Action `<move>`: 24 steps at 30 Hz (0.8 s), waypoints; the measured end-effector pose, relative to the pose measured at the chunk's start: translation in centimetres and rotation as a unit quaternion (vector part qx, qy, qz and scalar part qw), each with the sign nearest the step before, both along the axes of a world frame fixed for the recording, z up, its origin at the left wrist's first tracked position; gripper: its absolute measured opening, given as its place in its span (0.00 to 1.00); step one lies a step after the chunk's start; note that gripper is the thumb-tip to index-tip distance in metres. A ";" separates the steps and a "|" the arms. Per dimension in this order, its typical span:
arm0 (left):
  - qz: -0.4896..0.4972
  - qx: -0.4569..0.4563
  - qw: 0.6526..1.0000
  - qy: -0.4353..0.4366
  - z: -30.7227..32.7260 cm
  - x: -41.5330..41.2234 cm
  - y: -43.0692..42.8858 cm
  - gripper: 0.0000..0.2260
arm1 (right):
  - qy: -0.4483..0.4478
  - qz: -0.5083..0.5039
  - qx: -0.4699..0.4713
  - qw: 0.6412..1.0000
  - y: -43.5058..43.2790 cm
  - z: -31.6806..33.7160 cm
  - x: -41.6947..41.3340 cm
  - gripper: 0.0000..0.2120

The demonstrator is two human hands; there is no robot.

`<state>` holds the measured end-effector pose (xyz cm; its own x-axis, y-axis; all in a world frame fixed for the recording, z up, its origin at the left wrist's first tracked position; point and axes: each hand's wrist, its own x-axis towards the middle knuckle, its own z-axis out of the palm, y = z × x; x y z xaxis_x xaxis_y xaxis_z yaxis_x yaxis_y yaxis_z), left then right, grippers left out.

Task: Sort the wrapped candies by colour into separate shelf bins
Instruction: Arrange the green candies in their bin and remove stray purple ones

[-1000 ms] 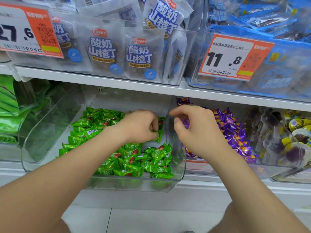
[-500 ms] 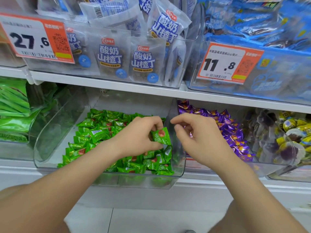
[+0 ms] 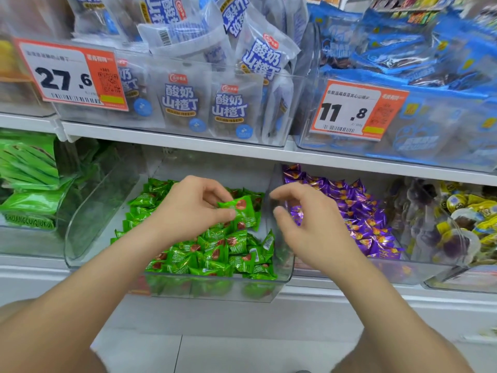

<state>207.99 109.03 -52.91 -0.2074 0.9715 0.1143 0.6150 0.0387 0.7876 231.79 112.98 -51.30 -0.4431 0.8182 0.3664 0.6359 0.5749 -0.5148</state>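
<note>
- Across the upper half of the frame, a white shelf (image 3: pixel 188 146) carries two clear bins: the upper-left one (image 3: pixel 188 130) is packed with white-and-blue snack pouches behind a price tag (image 3: pixel 71 75) reading 27.6, the upper-right one (image 3: pixel 443 146) with blue packets behind a tag (image 3: pixel 357 109) reading 11.8.
- At centre, a clear bin (image 3: pixel 88 211) holds a heap of green wrapped candies (image 3: pixel 215 254), piled toward its front right.
- Right of it, a neighbouring bin (image 3: pixel 419 273) holds purple wrapped candies (image 3: pixel 360 211).
- At far left sit green packets (image 3: pixel 29 168); at far right, yellow and dark sweets (image 3: pixel 462 219).
- The left hand (image 3: pixel 188 211) pinches one green candy (image 3: pixel 242 211) between thumb and fingers, above the green heap.
- The right hand (image 3: pixel 309 227) hovers at the divider, fingers curled and apart, holding nothing.
</note>
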 end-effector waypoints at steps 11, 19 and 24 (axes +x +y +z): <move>-0.028 -0.026 0.957 0.288 -3.6 3.1 6.5 0.13 | 0.018 -0.076 -0.024 0.997 2.0 -0.6 -0.7 0.13; -0.037 -0.063 0.932 0.356 -4.2 3.4 7.6 0.16 | 0.016 -0.079 -0.030 0.996 2.4 -0.5 -0.4 0.11; -0.060 -0.085 0.955 0.279 -3.5 2.0 6.6 0.11 | 0.023 -0.082 -0.041 0.996 2.3 -0.2 -0.1 0.11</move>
<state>210.04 115.62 -56.39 -0.0456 0.9989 0.0122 0.9451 0.0392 0.3243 231.65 115.25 -51.49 -0.2863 0.9062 0.3113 0.6924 0.4202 -0.5865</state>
